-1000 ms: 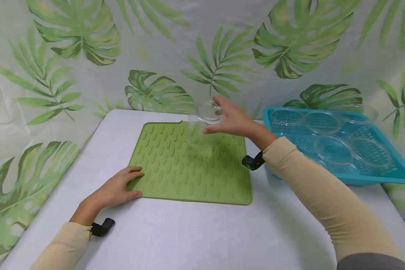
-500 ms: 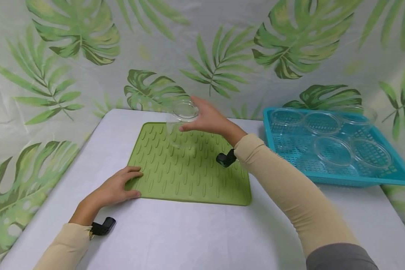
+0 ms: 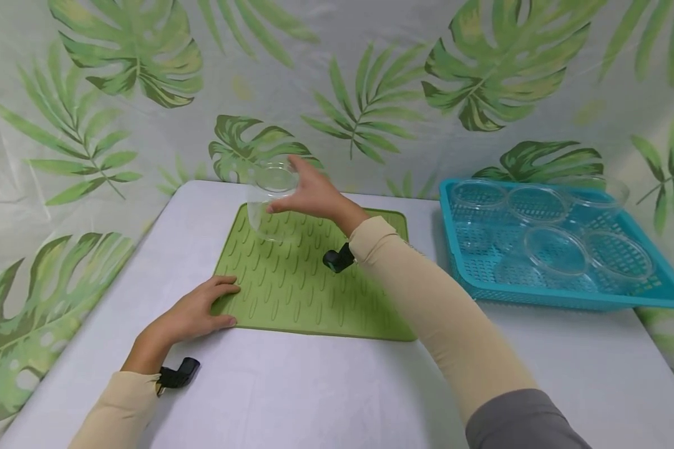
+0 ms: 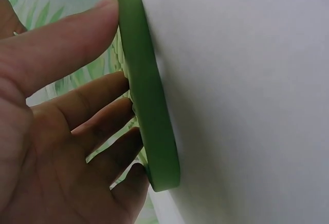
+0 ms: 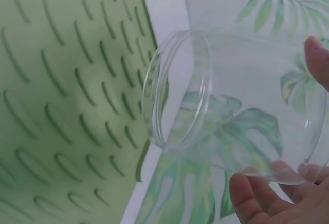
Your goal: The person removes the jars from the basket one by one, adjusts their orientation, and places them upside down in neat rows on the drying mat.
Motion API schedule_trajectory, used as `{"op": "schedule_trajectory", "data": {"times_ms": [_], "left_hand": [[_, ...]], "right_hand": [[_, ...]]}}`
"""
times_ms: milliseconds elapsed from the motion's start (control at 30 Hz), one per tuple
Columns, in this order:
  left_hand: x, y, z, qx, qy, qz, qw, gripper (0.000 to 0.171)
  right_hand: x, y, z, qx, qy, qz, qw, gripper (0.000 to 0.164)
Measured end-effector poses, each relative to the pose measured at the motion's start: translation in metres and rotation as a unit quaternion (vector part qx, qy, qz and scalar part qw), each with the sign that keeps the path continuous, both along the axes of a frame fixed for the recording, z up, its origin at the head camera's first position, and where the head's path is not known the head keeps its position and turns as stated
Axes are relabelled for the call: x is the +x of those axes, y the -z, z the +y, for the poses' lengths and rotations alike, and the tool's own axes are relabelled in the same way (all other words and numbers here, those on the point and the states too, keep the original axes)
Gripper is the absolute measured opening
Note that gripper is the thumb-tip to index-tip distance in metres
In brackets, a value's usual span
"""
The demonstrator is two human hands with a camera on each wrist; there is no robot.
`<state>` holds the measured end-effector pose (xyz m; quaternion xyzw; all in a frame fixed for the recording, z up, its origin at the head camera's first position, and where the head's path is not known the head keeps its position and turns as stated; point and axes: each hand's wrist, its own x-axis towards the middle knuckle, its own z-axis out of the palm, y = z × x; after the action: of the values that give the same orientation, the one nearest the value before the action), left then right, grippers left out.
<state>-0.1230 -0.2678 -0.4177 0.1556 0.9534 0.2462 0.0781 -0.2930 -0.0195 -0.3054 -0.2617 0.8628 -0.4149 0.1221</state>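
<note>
My right hand (image 3: 313,192) grips a clear jar (image 3: 269,215) over the back left of a green ridged mat (image 3: 314,280). In the right wrist view, thumb and fingertips (image 5: 241,188) hold the closed end, and the jar's ringed mouth (image 5: 175,90) points down to the mat. My left hand (image 3: 199,310) lies at the mat's front left corner. In the left wrist view, its thumb (image 4: 97,26) and spread fingers touch the mat's edge (image 4: 141,85), holding nothing between them.
A blue plastic basket (image 3: 483,290) on the right holds several clear jars (image 3: 556,249). Everything rests on a white-covered table (image 3: 314,393). A leaf-print cloth (image 3: 371,81) hangs behind the table's back edge.
My right hand has carried the clear jar leftward from the mat's back middle to its back left. The left hand has stayed at the corner.
</note>
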Motion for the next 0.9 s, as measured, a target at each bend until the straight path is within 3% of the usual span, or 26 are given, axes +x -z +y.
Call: {"op": "schedule_trajectory", "data": {"times_ms": [367,600,900], "left_hand": [[0.004,0.0,0.0,0.007,-0.001,-0.008,0.9999,0.058],[0.004,-0.001,0.001,0.008,0.0,-0.013,0.9999,0.057],[0.004,0.003,0.003,0.016,-0.005,-0.03,0.9994,0.058]], "right_hand": [[-0.006,0.003,-0.019,0.031,0.031,0.002,0.999,0.112],[-0.01,0.012,-0.031,-0.028,0.084,-0.005,0.996,0.116],[-0.012,0.034,-0.039,-0.046,0.092,-0.013,0.995,0.108]]}}
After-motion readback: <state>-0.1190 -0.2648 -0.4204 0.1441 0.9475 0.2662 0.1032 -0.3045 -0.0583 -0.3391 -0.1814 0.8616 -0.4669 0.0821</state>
